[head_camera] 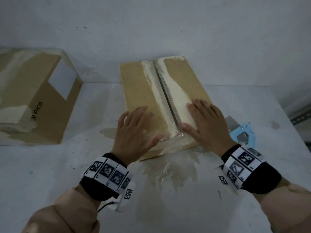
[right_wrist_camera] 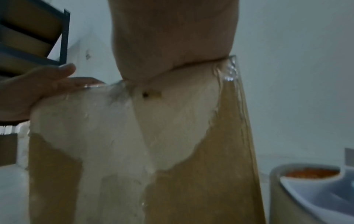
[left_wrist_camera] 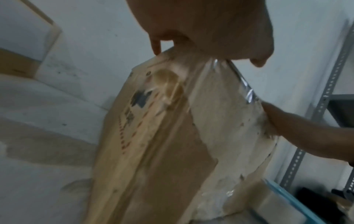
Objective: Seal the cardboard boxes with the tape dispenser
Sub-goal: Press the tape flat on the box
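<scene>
Cardboard box (head_camera: 144,84) lay on the white table (head_camera: 50,174), flaps closed along a centre seam (head_camera: 166,93). Left hand (head_camera: 136,132) and right hand (head_camera: 207,125) pressed flat, fingers straight, either side of that seam. Blue tape dispenser (head_camera: 244,133) sat just right of the right hand.

A pale grey-white table (head_camera: 50,174), scuffed and speckled, with torn paper residue stuck near its middle, fills the lower view. Behind it, at twelve o'clock, rises a plain whitish wall (head_camera: 168,27) with faint marks. At three o'clock stands grey perforated metal shelving (left_wrist_camera: 325,84). The light is dim, cool and even.
</scene>
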The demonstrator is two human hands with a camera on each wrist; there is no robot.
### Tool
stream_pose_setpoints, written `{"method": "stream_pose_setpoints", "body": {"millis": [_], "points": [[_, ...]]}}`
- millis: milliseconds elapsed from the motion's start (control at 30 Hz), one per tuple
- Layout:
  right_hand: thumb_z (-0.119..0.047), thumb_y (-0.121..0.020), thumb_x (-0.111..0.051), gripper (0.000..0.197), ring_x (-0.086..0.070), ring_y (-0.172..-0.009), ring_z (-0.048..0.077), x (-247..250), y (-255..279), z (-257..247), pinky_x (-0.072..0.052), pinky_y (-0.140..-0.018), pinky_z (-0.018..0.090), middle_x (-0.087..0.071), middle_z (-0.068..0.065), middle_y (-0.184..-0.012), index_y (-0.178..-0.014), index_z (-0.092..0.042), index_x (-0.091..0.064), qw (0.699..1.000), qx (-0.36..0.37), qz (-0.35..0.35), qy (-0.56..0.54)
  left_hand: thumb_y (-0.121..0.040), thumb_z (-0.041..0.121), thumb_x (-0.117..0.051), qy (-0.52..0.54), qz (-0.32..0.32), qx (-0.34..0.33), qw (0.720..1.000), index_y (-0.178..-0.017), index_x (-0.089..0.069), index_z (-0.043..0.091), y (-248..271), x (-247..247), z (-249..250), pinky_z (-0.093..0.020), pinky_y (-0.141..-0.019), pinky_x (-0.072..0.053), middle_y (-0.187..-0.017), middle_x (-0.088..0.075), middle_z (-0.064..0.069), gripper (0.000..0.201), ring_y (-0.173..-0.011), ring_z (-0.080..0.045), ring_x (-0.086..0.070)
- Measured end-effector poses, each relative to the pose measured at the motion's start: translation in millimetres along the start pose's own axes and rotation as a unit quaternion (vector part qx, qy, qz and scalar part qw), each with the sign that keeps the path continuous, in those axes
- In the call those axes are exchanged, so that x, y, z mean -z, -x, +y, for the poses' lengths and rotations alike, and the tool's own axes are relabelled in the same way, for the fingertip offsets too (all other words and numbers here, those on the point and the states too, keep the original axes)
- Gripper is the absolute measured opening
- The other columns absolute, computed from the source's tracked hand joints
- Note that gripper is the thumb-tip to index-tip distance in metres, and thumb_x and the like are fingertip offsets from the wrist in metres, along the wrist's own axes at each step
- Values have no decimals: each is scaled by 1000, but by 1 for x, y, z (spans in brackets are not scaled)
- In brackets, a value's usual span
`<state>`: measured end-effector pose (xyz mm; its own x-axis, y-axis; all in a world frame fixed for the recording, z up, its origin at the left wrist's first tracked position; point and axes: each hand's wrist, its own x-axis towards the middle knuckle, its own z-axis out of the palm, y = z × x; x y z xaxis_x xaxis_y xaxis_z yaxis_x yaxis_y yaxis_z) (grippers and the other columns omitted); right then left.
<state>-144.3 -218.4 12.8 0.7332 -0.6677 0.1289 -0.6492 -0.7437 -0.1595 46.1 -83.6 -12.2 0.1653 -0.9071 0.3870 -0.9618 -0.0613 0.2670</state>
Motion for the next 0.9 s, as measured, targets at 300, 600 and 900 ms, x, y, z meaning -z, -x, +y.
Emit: {"method": "stream_pose_setpoints", "body": {"millis": [300,600,900], "points": [[-70,-85,-5,88,-37,-132,35,-7,-1,2,-27,-106,47,-42,17,-142,-132,-8,-45,1000,-1,-4,9,-79,64,-33,-55,-93,-19,994,-115,-57,19,-10,10,6,-49,-101,-29,-126,-56,-2,63,-120,-21,-40],[-42,-94,-18,57,-41,-128,39,-5,8,25,-34,-99,52,-48,12,-139,-129,-13,-52,997,-48,46,-39,-76,69,0,-101,-233,124,959,-147,-1,34,-27,4,22,-60,-111,-7,-158,4,-1,79,-145,-24,5],[-59,-77,-44,65,-49,-96,42,-10,26,9,-43,-82,50,-46,24,-111,-106,-3,-55,959,-183,172,-128,-83,67,-28,-39,-178,171,968,-135,-36,28,-56,31,2,-48,-113,-8,-147,-29,2,66,-137,-20,-24]]}}
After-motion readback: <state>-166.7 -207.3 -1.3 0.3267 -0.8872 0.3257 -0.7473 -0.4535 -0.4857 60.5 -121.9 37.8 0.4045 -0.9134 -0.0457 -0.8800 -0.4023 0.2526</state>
